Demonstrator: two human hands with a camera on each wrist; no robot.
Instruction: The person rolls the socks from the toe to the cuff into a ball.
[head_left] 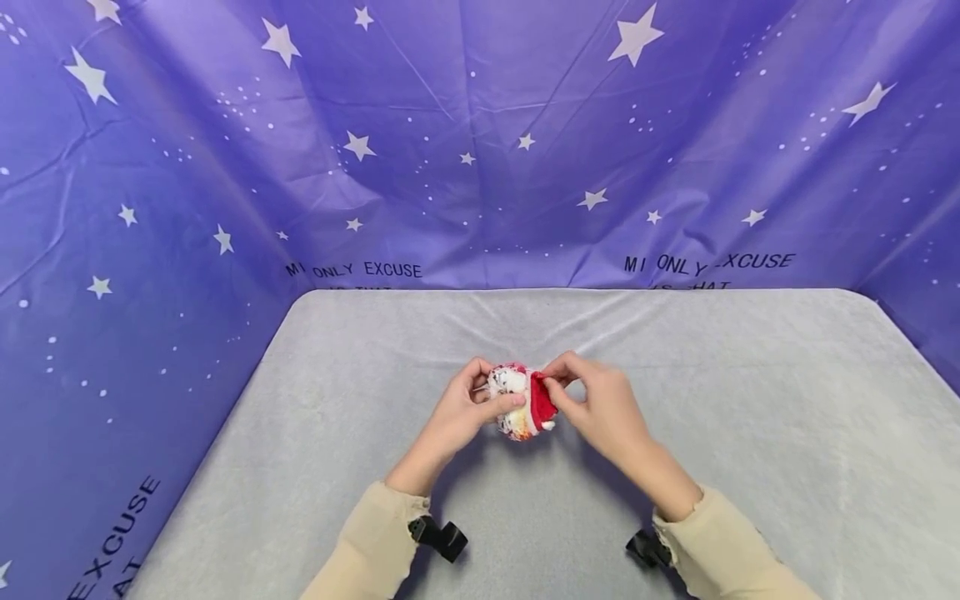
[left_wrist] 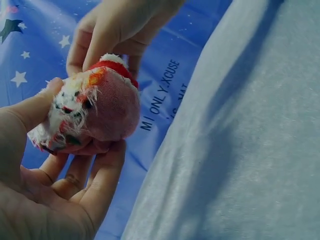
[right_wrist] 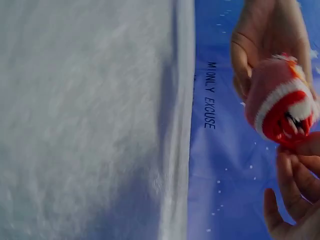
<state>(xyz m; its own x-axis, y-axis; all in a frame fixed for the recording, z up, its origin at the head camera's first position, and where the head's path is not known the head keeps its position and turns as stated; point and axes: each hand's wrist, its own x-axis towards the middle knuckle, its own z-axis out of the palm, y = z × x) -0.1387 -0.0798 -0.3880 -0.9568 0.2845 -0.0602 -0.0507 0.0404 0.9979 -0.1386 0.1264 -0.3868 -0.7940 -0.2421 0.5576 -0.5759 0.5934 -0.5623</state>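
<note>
Above the table, my left hand (head_left: pixel 453 417) holds a small round plush toy (head_left: pixel 504 382) with its thumb across the white, fuzzy front and its fingers behind. The toy's back is smooth pink cloth (left_wrist: pixel 117 107), and orange and dark tufts mark its front (left_wrist: pixel 75 107). A red hat (head_left: pixel 542 404) with a white furry band (right_wrist: pixel 276 100) and white pompom covers one end. My right hand (head_left: pixel 603 408) pinches the red cloth of this hat between thumb and fingertips, as the right wrist view also shows. Part of the toy's front is hidden by the left thumb.
A grey cloth-covered table (head_left: pixel 315 492) spreads beneath both hands. Purple curtains (head_left: pixel 480 125) with white stars and black lettering hang behind and at the sides. Black straps with small mounts (head_left: pixel 442 537) sit at both wrists, near the beige sleeves (head_left: pixel 375 542).
</note>
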